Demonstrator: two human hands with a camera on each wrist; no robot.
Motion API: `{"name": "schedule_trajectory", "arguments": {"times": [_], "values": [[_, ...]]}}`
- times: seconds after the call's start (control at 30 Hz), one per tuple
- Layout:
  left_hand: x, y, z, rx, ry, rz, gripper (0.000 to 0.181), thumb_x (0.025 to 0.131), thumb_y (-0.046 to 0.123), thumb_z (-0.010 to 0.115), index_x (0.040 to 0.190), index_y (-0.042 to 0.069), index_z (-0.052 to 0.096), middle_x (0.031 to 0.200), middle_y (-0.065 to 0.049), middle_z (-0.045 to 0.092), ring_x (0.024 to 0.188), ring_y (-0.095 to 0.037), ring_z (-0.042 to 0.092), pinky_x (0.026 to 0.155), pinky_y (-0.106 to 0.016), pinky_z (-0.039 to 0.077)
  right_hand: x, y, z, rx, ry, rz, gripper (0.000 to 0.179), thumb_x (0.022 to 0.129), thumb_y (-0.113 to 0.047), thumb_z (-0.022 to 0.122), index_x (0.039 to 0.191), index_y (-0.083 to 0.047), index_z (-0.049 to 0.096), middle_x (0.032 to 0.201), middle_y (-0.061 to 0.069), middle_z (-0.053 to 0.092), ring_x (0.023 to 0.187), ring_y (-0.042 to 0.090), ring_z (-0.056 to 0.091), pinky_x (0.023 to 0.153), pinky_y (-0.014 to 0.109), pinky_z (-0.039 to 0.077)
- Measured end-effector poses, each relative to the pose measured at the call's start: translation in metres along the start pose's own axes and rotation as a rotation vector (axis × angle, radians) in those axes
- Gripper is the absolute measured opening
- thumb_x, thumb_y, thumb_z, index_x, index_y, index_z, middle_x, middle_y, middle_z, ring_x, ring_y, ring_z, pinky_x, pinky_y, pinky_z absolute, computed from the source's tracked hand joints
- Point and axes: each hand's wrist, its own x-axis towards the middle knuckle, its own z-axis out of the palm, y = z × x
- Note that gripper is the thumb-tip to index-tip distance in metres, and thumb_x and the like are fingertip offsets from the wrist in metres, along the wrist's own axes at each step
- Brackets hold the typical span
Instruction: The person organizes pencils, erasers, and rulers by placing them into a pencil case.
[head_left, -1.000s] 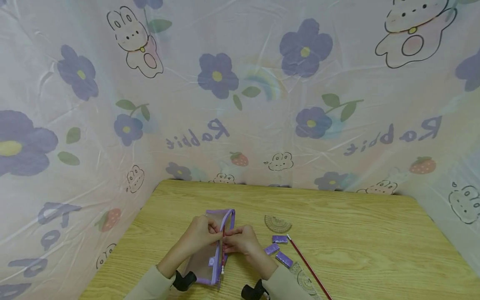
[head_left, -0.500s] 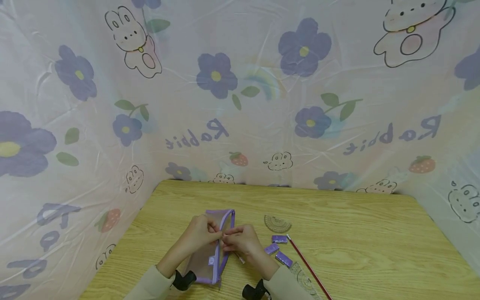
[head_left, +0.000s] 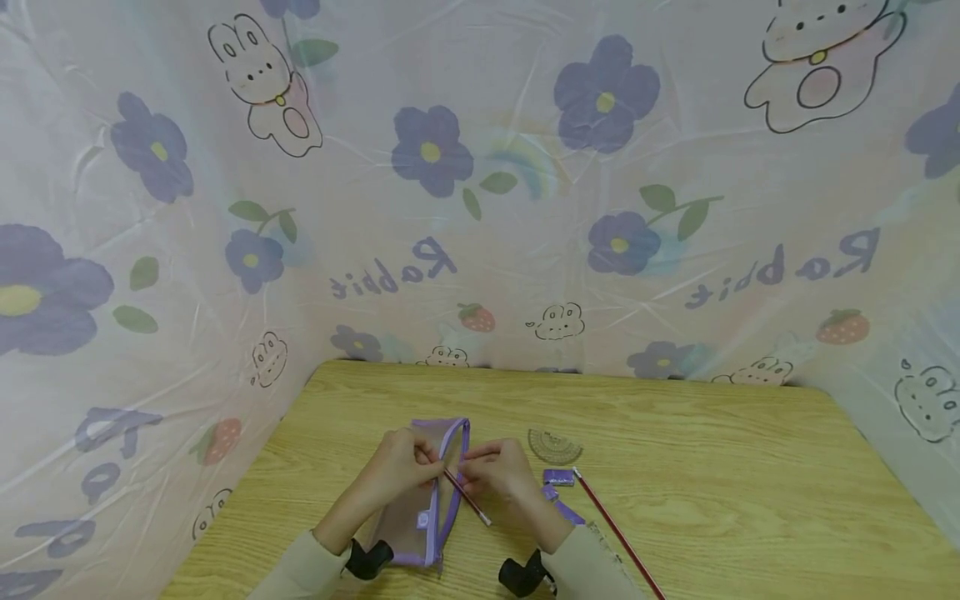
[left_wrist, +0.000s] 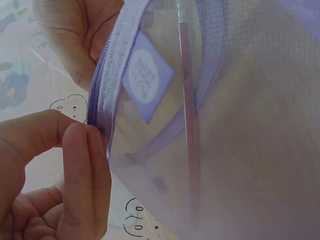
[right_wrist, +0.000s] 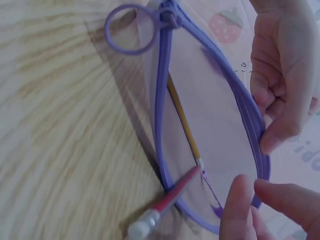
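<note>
A purple-edged, see-through mesh pencil case (head_left: 405,533) lies on the table with its zipper open. My left hand (head_left: 405,462) pinches its zipped edge, seen closely in the left wrist view (left_wrist: 75,165). A red pencil (head_left: 468,500) with a white eraser end leans out over the opposite rim, its other end inside the case. Beside that rim is my right hand (head_left: 502,475), its fingers apart from the pencil. Through the opening, the right wrist view shows a yellow pencil (right_wrist: 184,120) inside. A reddish pencil (left_wrist: 188,100) shows through the mesh in the left wrist view.
Right of the hands lie a clear protractor (head_left: 555,447), a small purple-wrapped block (head_left: 558,477), further purple blocks (head_left: 564,508) and another red pencil (head_left: 615,533). My right sleeve (head_left: 592,567) covers part of a second clear piece. Patterned curtains (head_left: 525,208) stand behind the table (head_left: 712,467).
The red pencil has swung from lying along the opening to slanting out over the right rim. My right hand has let go of it and shifted right; my left hand keeps its place.
</note>
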Motion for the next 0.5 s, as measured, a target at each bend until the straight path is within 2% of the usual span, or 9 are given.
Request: {"name": "schedule_trajectory", "arguments": {"times": [0.23,0.43,0.5], "values": [[0.001,-0.001,0.001,0.007,0.004,0.001,0.014,0.085,-0.003,0.072,0.072,0.002,0.067,0.062,-0.002,0.066,0.056,-0.03,0.068,0.048,-0.022,0.053,-0.005,-0.002,-0.01,-0.032,-0.012,-0.024,0.024,0.086,0.011,0.068,0.105,0.023,0.061,0.077,0.024,0.069,0.061,0.024,0.07,0.06,0.037,0.061],[0.001,0.0,0.001,-0.011,0.0,-0.008,0.014,0.086,-0.003,0.071,0.073,0.002,0.067,0.062,-0.002,0.066,0.057,-0.031,0.068,0.049,-0.024,0.055,-0.009,0.001,-0.016,-0.106,-0.01,0.002,0.018,0.084,0.008,0.073,0.097,0.018,0.064,0.074,0.013,0.069,0.061,0.025,0.07,0.061,0.036,0.061],[0.0,0.0,0.001,-0.013,-0.001,-0.008,0.014,0.086,-0.003,0.071,0.074,0.002,0.067,0.063,-0.002,0.066,0.057,-0.03,0.068,0.05,-0.026,0.056,-0.011,0.002,-0.017,-0.124,-0.014,0.005,0.016,0.084,0.007,0.073,0.095,0.016,0.065,0.073,0.014,0.069,0.061,0.026,0.07,0.061,0.036,0.061]]}}
